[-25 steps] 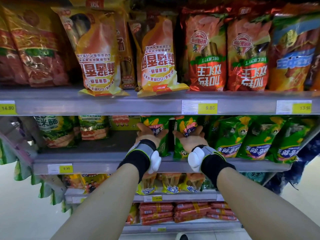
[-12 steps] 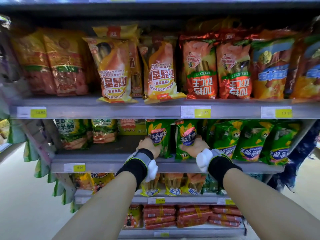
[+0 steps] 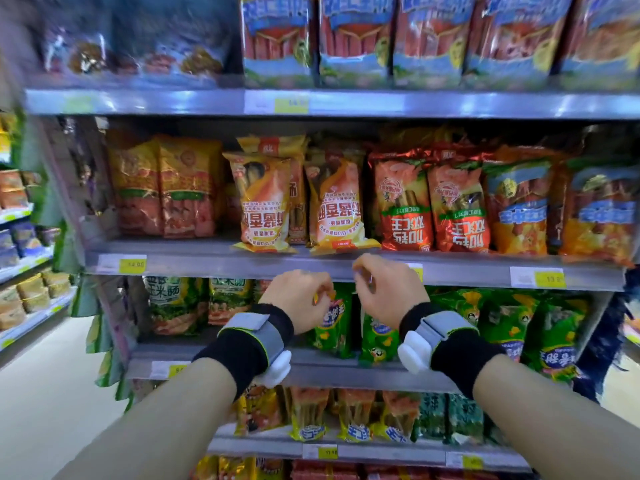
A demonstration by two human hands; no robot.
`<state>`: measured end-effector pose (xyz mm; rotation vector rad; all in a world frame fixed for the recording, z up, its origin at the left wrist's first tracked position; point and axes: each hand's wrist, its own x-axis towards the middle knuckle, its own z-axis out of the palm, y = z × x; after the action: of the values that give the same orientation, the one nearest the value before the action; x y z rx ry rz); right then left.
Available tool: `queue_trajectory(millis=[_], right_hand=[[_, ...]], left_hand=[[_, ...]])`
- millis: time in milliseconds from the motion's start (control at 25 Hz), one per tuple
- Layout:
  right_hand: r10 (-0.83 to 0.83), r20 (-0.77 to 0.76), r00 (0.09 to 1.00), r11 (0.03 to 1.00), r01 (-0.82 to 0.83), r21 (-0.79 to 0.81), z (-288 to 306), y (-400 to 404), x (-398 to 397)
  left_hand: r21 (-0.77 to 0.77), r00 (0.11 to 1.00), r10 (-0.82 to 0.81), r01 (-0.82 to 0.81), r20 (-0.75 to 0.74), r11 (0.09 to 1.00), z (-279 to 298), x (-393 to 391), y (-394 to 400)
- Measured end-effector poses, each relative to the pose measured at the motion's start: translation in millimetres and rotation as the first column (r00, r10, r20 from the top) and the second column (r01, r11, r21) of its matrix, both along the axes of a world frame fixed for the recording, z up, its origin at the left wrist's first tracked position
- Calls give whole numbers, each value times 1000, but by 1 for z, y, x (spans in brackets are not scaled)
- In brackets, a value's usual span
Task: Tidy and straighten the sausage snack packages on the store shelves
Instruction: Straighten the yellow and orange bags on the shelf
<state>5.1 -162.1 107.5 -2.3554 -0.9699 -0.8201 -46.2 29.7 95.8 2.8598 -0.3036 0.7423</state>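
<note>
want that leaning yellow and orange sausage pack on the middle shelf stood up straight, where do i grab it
Take the leaning yellow and orange pack by its two side edges near the top, coming straight in from the aisle. Its bottom seam juts over the shelf lip, while the top tips back, so the upper sides are likely the easiest part to pull upright. Both the left hand and right hand look empty below it.

Shop: stocked shelves (image 3: 214, 261) (price tags (image 3: 132, 266)).

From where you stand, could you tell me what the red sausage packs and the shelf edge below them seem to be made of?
Red sausage packs: apparently metallised plastic film, glossy, with crinkled seams that catch light.
Shelf edge: likely painted or coated metal, grey, with a smooth, soft sheen; the blur leaves this uncertain.
</note>
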Motion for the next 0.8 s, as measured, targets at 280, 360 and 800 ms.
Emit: queue_trajectory(millis=[280, 360, 800], right_hand=[[-88, 393, 915, 896, 246, -370, 74, 27, 34], [-44, 463, 885, 814, 301, -497, 84, 35, 39], [78, 466, 881, 660, 304, -686, 103, 63, 61]], left_hand=[[603, 960, -26, -154, 278, 782, 78, 14, 45], [763, 976, 132, -216, 170, 610, 87, 19, 53], [733, 931, 228, -365, 285, 573, 91, 29, 78]])
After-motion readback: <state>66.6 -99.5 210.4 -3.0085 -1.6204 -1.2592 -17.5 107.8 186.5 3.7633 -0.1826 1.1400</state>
